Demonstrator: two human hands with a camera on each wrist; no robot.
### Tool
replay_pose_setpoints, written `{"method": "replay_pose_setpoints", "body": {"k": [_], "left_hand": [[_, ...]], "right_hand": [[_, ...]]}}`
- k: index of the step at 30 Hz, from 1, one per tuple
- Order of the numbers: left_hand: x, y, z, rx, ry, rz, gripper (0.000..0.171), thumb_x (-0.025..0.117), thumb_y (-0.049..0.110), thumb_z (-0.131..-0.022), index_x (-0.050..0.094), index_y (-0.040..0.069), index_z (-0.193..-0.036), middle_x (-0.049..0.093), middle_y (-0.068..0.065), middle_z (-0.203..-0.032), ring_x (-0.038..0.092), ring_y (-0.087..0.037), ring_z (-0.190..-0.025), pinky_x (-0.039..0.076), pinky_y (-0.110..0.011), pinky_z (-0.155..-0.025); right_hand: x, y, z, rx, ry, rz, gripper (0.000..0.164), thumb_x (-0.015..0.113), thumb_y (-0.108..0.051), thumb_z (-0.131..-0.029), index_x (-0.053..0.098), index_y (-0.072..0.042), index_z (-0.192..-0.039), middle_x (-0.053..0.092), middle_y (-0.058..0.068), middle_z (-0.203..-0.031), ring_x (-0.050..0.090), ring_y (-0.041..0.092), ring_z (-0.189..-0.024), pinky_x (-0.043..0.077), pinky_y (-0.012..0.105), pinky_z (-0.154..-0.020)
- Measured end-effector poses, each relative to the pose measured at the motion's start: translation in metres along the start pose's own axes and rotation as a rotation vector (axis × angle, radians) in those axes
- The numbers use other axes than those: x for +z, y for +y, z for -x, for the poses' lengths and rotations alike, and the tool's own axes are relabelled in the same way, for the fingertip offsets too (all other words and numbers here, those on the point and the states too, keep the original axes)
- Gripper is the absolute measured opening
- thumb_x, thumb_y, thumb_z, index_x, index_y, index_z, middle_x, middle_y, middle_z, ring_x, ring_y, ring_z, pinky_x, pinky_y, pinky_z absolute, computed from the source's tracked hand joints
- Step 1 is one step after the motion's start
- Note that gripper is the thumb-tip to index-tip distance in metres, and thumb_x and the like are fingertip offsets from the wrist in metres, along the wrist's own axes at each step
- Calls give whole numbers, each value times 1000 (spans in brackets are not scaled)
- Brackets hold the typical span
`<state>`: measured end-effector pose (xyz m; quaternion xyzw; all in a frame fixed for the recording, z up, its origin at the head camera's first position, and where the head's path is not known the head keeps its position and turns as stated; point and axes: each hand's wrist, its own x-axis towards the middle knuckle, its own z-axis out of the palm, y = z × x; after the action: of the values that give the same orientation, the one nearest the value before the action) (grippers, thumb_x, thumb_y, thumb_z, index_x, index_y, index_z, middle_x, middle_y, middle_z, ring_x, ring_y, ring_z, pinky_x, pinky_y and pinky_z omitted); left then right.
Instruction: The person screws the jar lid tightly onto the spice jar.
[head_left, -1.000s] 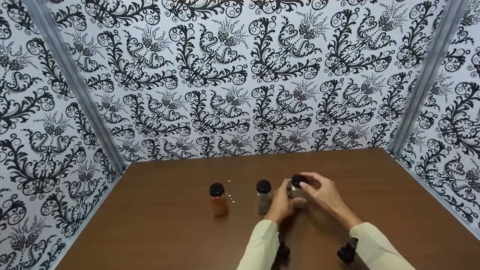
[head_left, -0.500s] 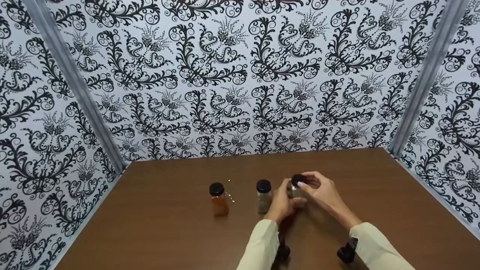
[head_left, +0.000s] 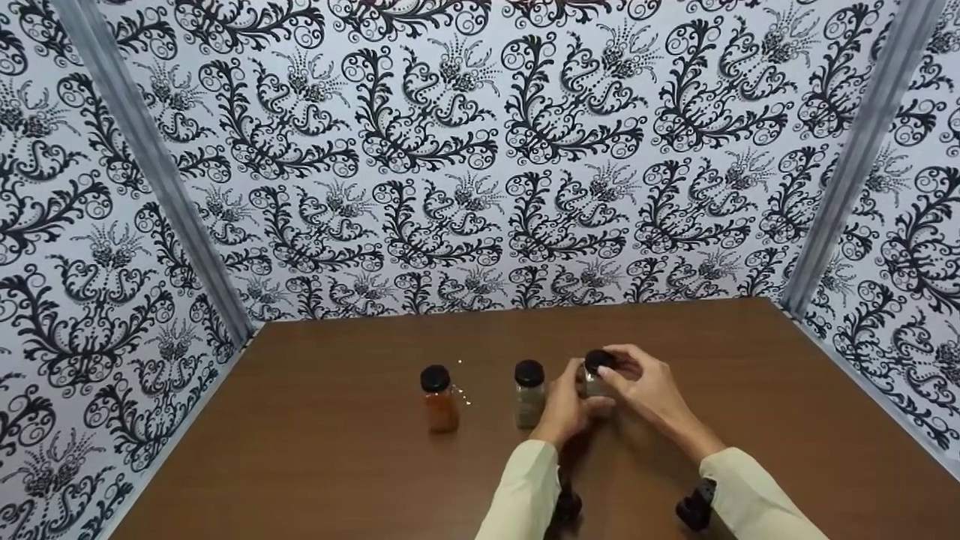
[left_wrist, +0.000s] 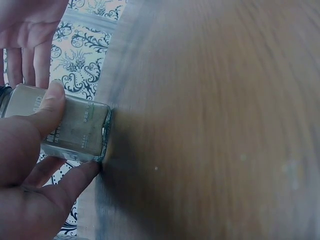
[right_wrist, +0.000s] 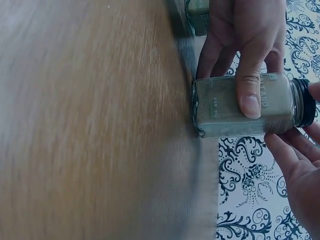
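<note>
A square glass spice jar (right_wrist: 225,107) with pale greenish-brown contents stands upright on the table. My left hand (head_left: 564,405) grips its body, the thumb (left_wrist: 52,102) lying across the printed side. Up at the black lid (right_wrist: 306,102), my right hand (head_left: 649,386) holds on with thumb and fingertips; part of the lid is cut off by the right wrist view's edge. A similar jar (head_left: 529,401) with a black lid stands just left of my left hand. Farther left is a spice jar (head_left: 441,411) with orange-red contents, also lidded in black.
Small shiny specks (head_left: 461,394) lie on the brown wooden table (head_left: 322,450) beside the orange-red jar. A patterned black-and-white wall (head_left: 450,187) rises behind the table's far edge, with similar panels at both sides. Dark devices (head_left: 696,506) are strapped at the wrists.
The head view has shifted very slightly. Both hands stay on the same jar, with only tiny movement of the right fingers at the lid.
</note>
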<state>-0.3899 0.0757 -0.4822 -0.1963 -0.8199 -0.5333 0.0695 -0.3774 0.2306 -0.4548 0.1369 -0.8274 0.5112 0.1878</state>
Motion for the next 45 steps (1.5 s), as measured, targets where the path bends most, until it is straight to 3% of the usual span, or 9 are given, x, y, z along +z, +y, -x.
{"method": "replay_pose_setpoints", "body": {"k": [7, 11, 15, 22, 29, 37, 41, 45], "left_hand": [[1, 0, 0, 1, 11, -34, 52, 84, 19, -80, 57, 16, -125, 72, -10, -115, 69, -21, -104, 54, -28, -85], [1, 1, 0, 10, 16, -24, 52, 84, 17, -80, 57, 15, -125, 72, -10, -117, 69, -21, -106, 54, -28, -87], [1, 0, 0, 19, 16, -12, 51, 84, 15, -80, 57, 13, -124, 72, -11, -118, 69, -21, -107, 55, -27, -87], [1, -2, -1, -53, -31, 97, 51, 82, 14, -81, 57, 14, -126, 64, -9, -111, 66, -18, -99, 51, -24, -79], [1, -1, -1, -49, -15, 23, 53, 84, 17, -81, 57, 15, -126, 68, -9, -113, 68, -21, -103, 54, -29, -83], [1, -1, 0, -33, -11, 29, 52, 83, 16, -81, 57, 14, -125, 68, -11, -116, 68, -21, -106, 55, -32, -86], [0, -1, 1, -38, -6, 10, 52, 84, 17, -81, 57, 15, -125, 69, -10, -115, 68, -19, -104, 55, -31, -85], [0, -2, 0, -40, -1, 4, 52, 84, 17, -81, 57, 15, -125, 69, -11, -115, 68, -20, -104, 56, -32, -85]], "right_hand": [[-3, -1, 1, 17, -9, -12, 42, 72, -12, -92, 61, -2, -131, 70, 21, -121, 69, 35, -111, 55, 23, -93], [-3, -3, 1, 9, -9, 5, 38, 71, -13, -93, 64, -4, -129, 71, 19, -119, 69, 33, -111, 55, 22, -93], [-2, -3, 1, 7, -5, -9, 32, 72, -11, -92, 67, -3, -123, 72, 19, -114, 70, 33, -109, 56, 29, -94], [0, -1, 0, 43, -15, -22, 33, 72, -12, -92, 64, 0, -122, 69, 20, -117, 67, 34, -113, 55, 39, -97], [-3, -2, 2, 50, -31, -27, 43, 70, -11, -93, 58, -3, -134, 67, 23, -125, 66, 36, -117, 53, 40, -100], [-1, 1, 1, 19, -8, -3, 33, 72, -12, -92, 66, -3, -123, 71, 18, -117, 68, 33, -112, 56, 37, -97], [0, 1, 0, 35, -1, 1, 31, 74, -13, -91, 66, -4, -120, 71, 17, -114, 69, 31, -110, 56, 32, -94], [1, 1, 0, 59, -6, 0, 34, 75, -16, -91, 64, -3, -120, 70, 19, -116, 68, 33, -112, 56, 34, -95]]}}
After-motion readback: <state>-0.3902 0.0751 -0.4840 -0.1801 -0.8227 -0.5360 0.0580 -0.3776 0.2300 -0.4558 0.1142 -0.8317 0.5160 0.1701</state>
